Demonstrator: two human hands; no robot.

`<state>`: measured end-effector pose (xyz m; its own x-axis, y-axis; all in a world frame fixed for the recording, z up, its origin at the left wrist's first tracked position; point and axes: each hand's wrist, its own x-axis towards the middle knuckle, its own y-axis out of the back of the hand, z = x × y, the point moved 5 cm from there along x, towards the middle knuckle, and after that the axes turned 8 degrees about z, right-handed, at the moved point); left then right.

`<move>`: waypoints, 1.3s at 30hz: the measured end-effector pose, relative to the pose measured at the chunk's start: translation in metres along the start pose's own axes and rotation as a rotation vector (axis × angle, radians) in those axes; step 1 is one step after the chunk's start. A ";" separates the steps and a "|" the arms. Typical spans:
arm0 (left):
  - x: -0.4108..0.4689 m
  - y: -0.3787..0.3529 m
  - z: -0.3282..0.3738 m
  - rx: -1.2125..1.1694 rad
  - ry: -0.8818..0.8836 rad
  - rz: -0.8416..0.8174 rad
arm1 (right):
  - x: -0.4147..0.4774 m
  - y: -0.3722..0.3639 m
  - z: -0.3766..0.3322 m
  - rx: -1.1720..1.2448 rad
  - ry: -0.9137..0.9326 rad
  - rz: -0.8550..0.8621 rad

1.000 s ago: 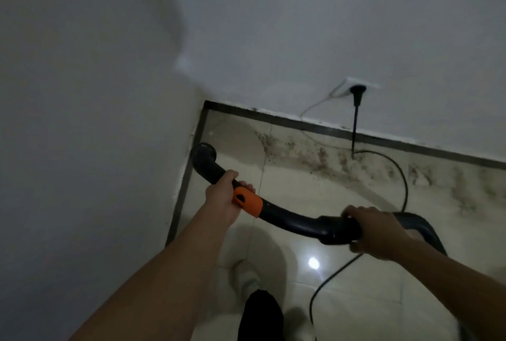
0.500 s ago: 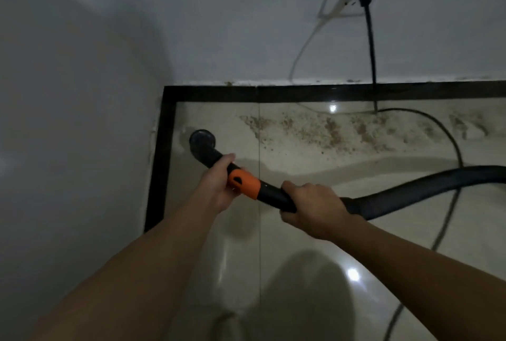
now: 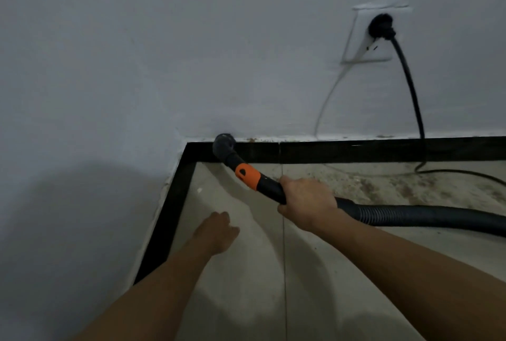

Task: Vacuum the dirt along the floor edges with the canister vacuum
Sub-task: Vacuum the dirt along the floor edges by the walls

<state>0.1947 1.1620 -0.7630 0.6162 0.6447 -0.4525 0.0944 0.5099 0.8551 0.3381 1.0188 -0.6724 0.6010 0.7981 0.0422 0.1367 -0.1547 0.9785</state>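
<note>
- The right hand [image 3: 306, 203] grips the black rigid handle tube of the vacuum hose [image 3: 410, 216], fingers wrapped round it just behind the orange collar [image 3: 247, 176].
- The left hand [image 3: 219, 231] holds nothing; it hangs over the floor tiles [image 3: 246, 286] below and left of the tube, fingers relaxed and apart from the vacuum.
- The tube's round open end [image 3: 224, 146] points up and away from the person, in front of the top edge of the black skirting [image 3: 356, 151] close to the room's corner. Whether it touches the wall cannot be told.
- The ribbed hose runs from the right hand off the right edge of the view, lying low over the tiles.
- A band of brown dirt [image 3: 383, 184] lies on the tiles along the back skirting, to the right of the right hand.
- A black plug [image 3: 380, 27] sits in a white wall socket [image 3: 364, 47]; its black cord [image 3: 410, 88] drops to the floor and curves away right.
- A thin pale wire [image 3: 328, 96] hangs from the socket down to the skirting.
</note>
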 end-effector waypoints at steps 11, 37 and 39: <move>-0.033 -0.061 -0.008 0.333 -0.219 0.149 | -0.090 0.016 0.099 -0.073 -0.380 0.027; -0.058 -0.102 -0.049 0.208 -0.146 0.408 | -0.067 -0.062 0.023 0.065 -0.383 -0.099; -0.056 -0.103 -0.050 0.211 -0.149 0.441 | -0.074 -0.063 0.015 0.082 -0.365 -0.114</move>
<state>0.1114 1.1015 -0.8384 0.7362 0.6767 -0.0097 -0.0527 0.0715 0.9960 0.2967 0.9608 -0.7399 0.8169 0.5557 -0.1547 0.2724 -0.1352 0.9526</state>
